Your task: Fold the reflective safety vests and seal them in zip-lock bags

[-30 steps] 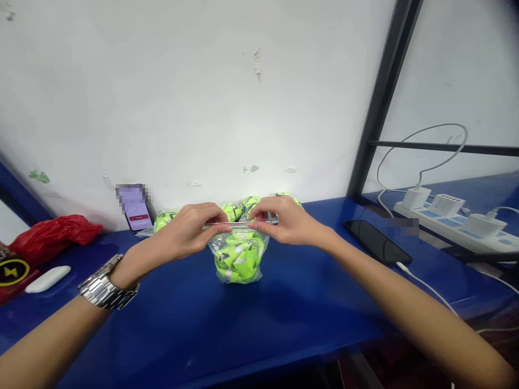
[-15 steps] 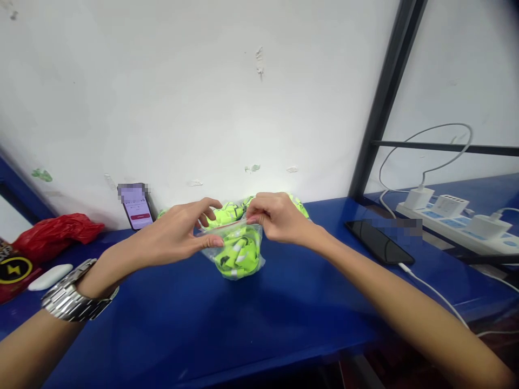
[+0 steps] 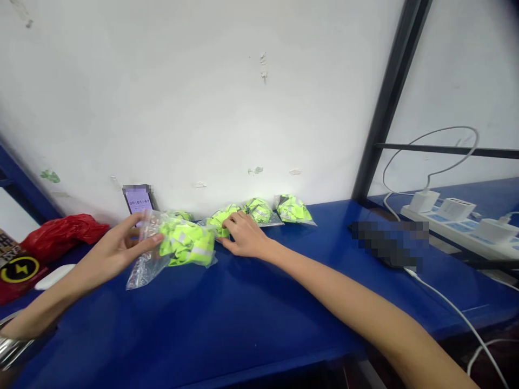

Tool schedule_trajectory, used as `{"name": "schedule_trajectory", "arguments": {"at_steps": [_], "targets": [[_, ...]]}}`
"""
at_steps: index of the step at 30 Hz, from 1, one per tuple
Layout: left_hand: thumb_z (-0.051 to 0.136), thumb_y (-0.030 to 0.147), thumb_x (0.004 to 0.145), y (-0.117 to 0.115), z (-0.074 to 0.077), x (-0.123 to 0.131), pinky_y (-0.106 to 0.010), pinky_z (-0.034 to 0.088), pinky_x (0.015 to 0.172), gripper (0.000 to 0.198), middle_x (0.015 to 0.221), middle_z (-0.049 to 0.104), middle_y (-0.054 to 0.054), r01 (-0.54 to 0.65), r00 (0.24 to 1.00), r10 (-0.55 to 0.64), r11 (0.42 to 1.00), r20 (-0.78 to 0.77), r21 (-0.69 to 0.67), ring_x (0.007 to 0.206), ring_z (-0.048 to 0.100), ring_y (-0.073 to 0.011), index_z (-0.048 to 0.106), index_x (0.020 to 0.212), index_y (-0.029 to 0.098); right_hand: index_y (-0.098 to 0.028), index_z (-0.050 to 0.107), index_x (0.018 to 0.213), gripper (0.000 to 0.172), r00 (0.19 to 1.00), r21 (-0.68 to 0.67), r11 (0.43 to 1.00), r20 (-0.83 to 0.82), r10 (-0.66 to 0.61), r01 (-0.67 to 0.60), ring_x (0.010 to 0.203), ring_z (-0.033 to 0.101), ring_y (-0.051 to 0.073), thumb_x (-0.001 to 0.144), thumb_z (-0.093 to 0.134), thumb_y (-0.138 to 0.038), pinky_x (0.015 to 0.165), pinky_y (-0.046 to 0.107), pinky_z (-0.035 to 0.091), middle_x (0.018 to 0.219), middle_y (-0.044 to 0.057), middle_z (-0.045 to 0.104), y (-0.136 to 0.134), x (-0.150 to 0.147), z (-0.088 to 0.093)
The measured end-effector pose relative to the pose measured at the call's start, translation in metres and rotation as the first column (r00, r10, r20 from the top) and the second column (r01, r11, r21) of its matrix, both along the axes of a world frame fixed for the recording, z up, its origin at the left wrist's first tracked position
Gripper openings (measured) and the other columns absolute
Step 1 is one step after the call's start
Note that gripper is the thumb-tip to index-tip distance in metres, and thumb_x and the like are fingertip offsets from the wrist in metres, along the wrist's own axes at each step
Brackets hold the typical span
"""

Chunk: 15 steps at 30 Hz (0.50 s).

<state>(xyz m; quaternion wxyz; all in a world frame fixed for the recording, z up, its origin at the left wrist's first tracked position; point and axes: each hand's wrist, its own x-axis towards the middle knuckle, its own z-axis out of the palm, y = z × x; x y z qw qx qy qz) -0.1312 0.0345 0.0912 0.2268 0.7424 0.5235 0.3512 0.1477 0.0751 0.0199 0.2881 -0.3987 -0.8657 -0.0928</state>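
Observation:
My left hand [image 3: 115,249] pinches the clear end of a plastic zip bag [image 3: 187,243], thumb in front and fingers behind. Folded neon yellow-green fabric with pale reflective strips fills the bag, which is held tilted over the blue table. To its right, my right hand [image 3: 248,236] has its curled fingers and thumb on a second such bag [image 3: 220,217], partly covering it. Two more bags of the same fabric, a middle one [image 3: 259,209] and a right one [image 3: 292,208], lie by the wall. Another bag [image 3: 178,215] is mostly hidden behind the held one.
A phone showing a timer [image 3: 138,201] leans on the wall. A red plastic bag [image 3: 68,235] and a white case [image 3: 54,276] lie left on the blue table [image 3: 243,313]. At right are a blurred dark phone on a white cable [image 3: 446,302] and a power strip [image 3: 450,219].
My left hand has moved left and down with the bag. My right hand has left that bag's top edge and come down onto another one behind it. More bags by the wall now show.

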Motion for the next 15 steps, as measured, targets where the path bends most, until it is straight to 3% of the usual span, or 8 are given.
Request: {"name": "schedule_trajectory", "arguments": {"at_steps": [3,5,7,9,11,13,14,15], "targets": [[0.077,0.045,0.066,-0.006,-0.019,-0.011,-0.037,0.061,0.069,0.058,0.097,0.071,-0.006,-0.147,0.931,0.183,0.98,0.316,-0.134,0.079,0.071,-0.0258,0.053,0.112,0.02,-0.016,0.048,0.127,0.063,0.988,0.114,0.991,0.126,-0.089,0.075,0.122,0.04,0.037,0.08,0.062,-0.056,0.096,0.054,0.037,0.135,0.021,0.044,0.004,-0.019,-0.017],[0.079,0.041,0.065,-0.014,-0.034,-0.011,-0.04,0.061,0.072,0.056,0.093,0.072,-0.005,-0.173,0.876,0.259,0.956,0.408,-0.237,0.077,0.071,-0.0253,0.052,0.108,0.02,-0.02,0.043,0.132,0.06,0.973,0.139,0.982,0.172,-0.154,0.131,0.125,0.038,0.039,0.084,0.061,-0.05,0.096,0.058,0.036,0.14,0.021,0.04,0.007,-0.028,-0.022],[0.078,0.042,0.067,-0.023,-0.048,-0.01,-0.041,0.061,0.075,0.05,0.087,0.072,-0.004,-0.193,0.853,0.328,0.921,0.406,-0.338,0.077,0.072,-0.0251,0.052,0.103,0.019,-0.022,0.042,0.133,0.043,0.953,0.144,0.972,0.214,-0.214,0.185,0.124,0.042,0.036,0.091,0.052,-0.027,0.094,0.055,0.042,0.141,0.02,0.041,0.01,-0.031,-0.022],[0.073,0.048,0.071,-0.031,-0.058,-0.01,-0.04,0.06,0.074,0.044,0.083,0.073,-0.005,-0.183,0.867,0.357,0.877,0.347,-0.443,0.076,0.072,-0.0258,0.055,0.097,0.018,-0.023,0.04,0.133,0.046,0.94,0.135,0.968,0.245,-0.239,0.211,0.126,0.042,0.034,0.09,0.043,-0.009,0.088,0.047,0.048,0.144,0.019,0.039,0.012,-0.027,-0.02],[0.065,0.057,0.074,-0.037,-0.061,-0.014,-0.043,0.06,0.072,0.046,0.084,0.074,-0.008,-0.216,0.92,0.347,0.838,0.183,-0.501,0.072,0.072,-0.0277,0.059,0.096,0.016,-0.021,0.038,0.134,0.049,0.944,0.104,0.97,0.228,-0.237,0.218,0.131,0.038,0.035,0.088,0.039,-0.004,0.082,0.041,0.052,0.147,0.02,0.035,0.01,-0.017,-0.016],[0.059,0.064,0.075,-0.044,-0.061,-0.019,-0.047,0.059,0.074,0.057,0.093,0.074,-0.011,-0.374,0.927,0.359,0.867,-0.107,-0.33,0.074,0.071,-0.0302,0.06,0.105,0.016,-0.017,0.036,0.134,0.044,0.961,0.065,0.972,0.146,-0.234,0.227,0.129,0.042,0.034,0.091,0.038,-0.007,0.077,0.037,0.053,0.147,0.023,0.033,0.004,-0.002,-0.011],[0.057,0.065,0.076,-0.048,-0.06,-0.022,-0.05,0.057,0.079,0.062,0.103,0.072,-0.012,-0.411,0.895,0.373,0.902,-0.246,-0.13,0.082,0.071,-0.032,0.058,0.114,0.016,-0.015,0.036,0.131,0.038,0.969,0.044,0.973,0.088,-0.23,0.227,0.123,0.049,0.032,0.093,0.036,-0.011,0.075,0.036,0.053,0.145,0.024,0.035,0.0,0.006,-0.009],[0.055,0.065,0.077,-0.052,-0.059,-0.024,-0.052,0.054,0.086,0.067,0.115,0.068,-0.013,-0.357,0.856,0.369,0.929,-0.363,0.1,0.093,0.069,-0.0336,0.053,0.125,0.018,-0.014,0.038,0.127,0.031,0.974,0.022,0.974,0.019,-0.227,0.227,0.114,0.055,0.03,0.096,0.034,-0.015,0.073,0.035,0.053,0.142,0.025,0.038,-0.005,0.015,-0.007]]}}
